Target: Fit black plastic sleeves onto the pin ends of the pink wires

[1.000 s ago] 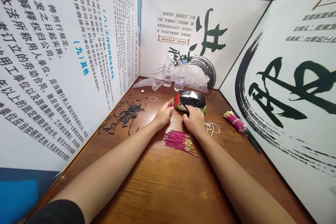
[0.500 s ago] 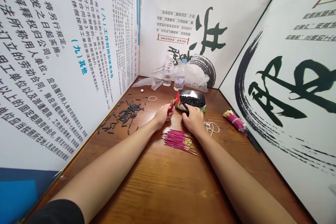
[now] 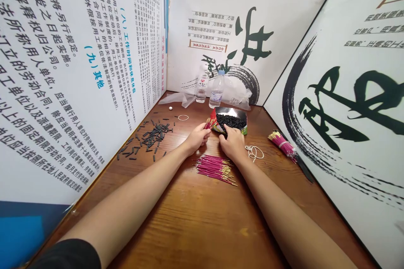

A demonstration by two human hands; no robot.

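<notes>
My left hand is closed around a small bunch of thin magenta wires, their gold ends pointing up beside the box. At the near rim of an open printed box, the fingers of my right hand are bent together against the black tubes that fill it. Its fingertips are partly hidden, so I cannot make out what is pinched there. Between my forearms lies a flat row of magenta wires, gold ends to the right.
Loose black tubes are scattered on the left. On the right lie white rubber bands, a tied wire bundle and a dark strip. Two water bottles and plastic bags stand before the back panel.
My left hand has turned slightly, and the wire bunch now leans further right, closer to the box. My right hand stays at the box with only slight finger movement.
</notes>
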